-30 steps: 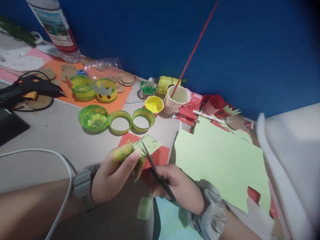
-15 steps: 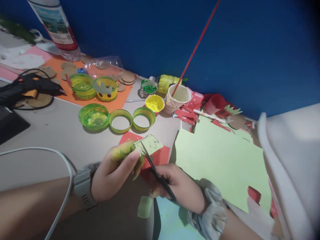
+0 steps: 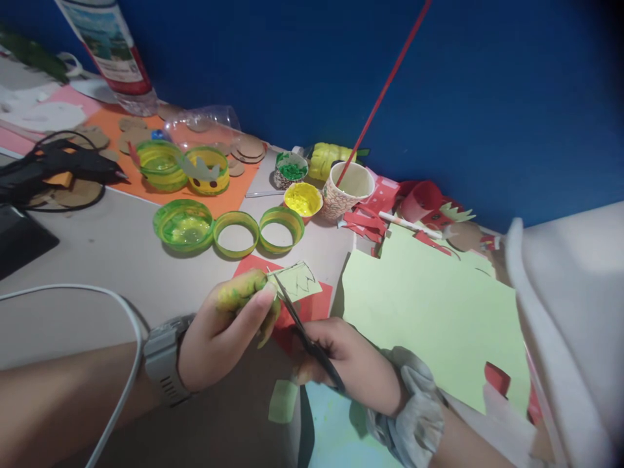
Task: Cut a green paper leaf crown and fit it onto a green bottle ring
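Observation:
A small piece of pale green paper [image 3: 303,281] with dark zigzag lines drawn on it is pinched between the thumb and fingers of my left hand [image 3: 234,322]. Yellow and green paint smears those fingers, and a grey watch is on the wrist. My right hand [image 3: 336,354] is closed round the handles of black scissors [image 3: 298,320]. The blades lie at the paper's left end, close to my left thumb. Below the paper lies a red sheet [image 3: 319,305]. A pale green scrap [image 3: 283,401] rests on the table nearer me.
Yellow-green painted rings [image 3: 236,234] stand behind my hands, near cups of yellow paint [image 3: 303,199] and green paint [image 3: 292,171]. A paper cup [image 3: 336,201] holds a red stick. A glue gun [image 3: 73,162] and white cable [image 3: 129,318] are at left; a large green sheet [image 3: 429,312] is right.
The pale green paper has shifted slightly right and tilted a little in my left hand. Both hands stay in nearly the same place, with the scissors still at the paper.

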Demonstrator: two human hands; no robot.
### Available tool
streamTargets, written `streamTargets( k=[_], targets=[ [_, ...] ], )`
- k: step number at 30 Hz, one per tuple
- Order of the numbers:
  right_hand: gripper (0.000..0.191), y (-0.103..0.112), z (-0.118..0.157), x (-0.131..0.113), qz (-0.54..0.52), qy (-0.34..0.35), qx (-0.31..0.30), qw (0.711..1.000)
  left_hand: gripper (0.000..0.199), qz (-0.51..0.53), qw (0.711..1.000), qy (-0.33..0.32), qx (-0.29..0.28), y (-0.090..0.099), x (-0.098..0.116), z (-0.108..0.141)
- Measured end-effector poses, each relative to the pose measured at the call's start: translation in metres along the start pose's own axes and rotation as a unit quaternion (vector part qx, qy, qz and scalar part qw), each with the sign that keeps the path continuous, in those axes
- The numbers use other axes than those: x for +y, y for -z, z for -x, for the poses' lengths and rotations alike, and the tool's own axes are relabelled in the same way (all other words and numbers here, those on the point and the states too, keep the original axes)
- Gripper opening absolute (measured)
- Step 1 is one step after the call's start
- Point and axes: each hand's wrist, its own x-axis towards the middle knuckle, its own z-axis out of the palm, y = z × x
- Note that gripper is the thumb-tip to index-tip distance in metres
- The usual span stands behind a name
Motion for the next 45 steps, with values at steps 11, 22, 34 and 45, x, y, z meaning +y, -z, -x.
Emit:
streamTargets(
  k=[11,22,34,45],
  targets=[
    [0.043,-0.0007,0.001,0.0024,0.004,-0.007,-0.004,1.0,0.04,-0.014,1.0,-0.016,0.001,0.0003,0.0025,0.0001],
    [0.043,0.0001,0.0003,-0.0014,0.016,-0.008,-0.008,1.0,0.039,-0.022,1.0,-0.014,-0.002,0.0007,0.0037,0.0007],
    [0.047,-0.0002,0.0005,-0.0026,0.021,-0.019,0.008,1.0,0.039,-0.052,0.999,-0.016,0.002,0.0005,0.0041,0.0002],
    [0.057,-0.0001,-0.0003,-0.0033,0.022,-0.021,0.012,0.999,0.036,-0.014,1.0,0.009,-0.012,0.0006,0.0011,0.0013]
  ],
)
